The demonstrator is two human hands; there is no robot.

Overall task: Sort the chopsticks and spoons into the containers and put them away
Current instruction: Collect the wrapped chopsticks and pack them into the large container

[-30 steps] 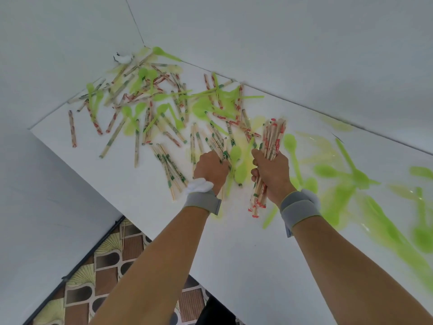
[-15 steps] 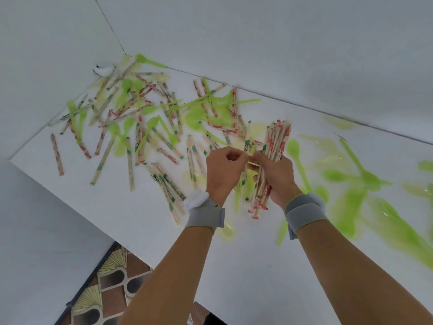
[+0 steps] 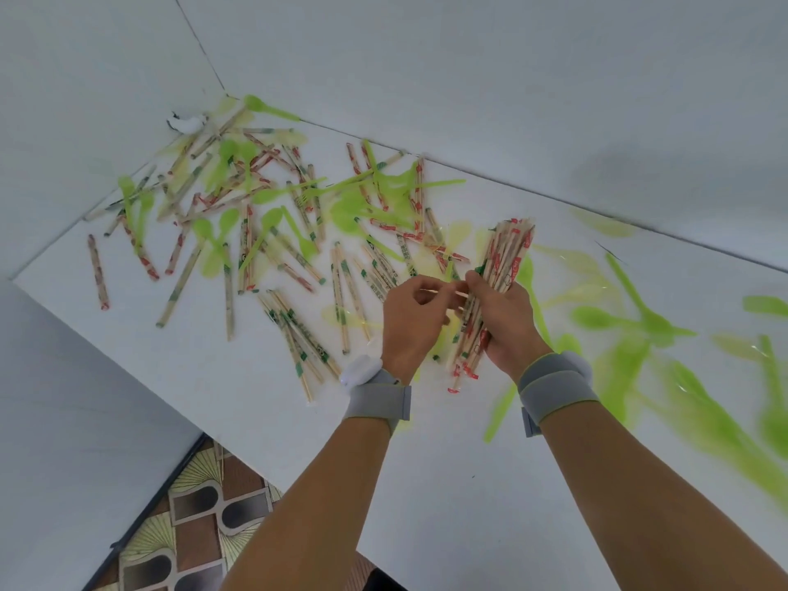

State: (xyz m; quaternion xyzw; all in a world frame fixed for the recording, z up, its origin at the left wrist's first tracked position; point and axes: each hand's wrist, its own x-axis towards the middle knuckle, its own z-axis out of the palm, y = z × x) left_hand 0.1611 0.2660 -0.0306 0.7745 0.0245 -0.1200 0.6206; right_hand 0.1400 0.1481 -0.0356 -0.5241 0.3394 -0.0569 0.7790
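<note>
my right hand [image 3: 507, 317] is wrapped around a fat bundle of paper-sleeved wooden chopsticks with red print [image 3: 494, 292], fingers curled tight round the middle so the sticks fan out above my fist and poke out below it, held up just over the white tabletop [image 3: 426, 484]. my left hand [image 3: 411, 324] is right beside it, thumb and fingertips pinching one thin bare wooden stick [image 3: 439, 290] that runs sideways with its far end touching the bundle. the rest of the loose wrapped chopsticks, some red print and some green print [image 3: 298, 330], are scattered all over the table towards the far left corner, mixed in with translucent lime green plastic spoons [image 3: 213, 236]. more of those green spoons [image 3: 631, 322] lie off to my right, pretty blurry. grey fabric wristbands [image 3: 556, 388] on both wrists, and patterned brown floor tiles [image 3: 200, 526] show past the table edge.
</note>
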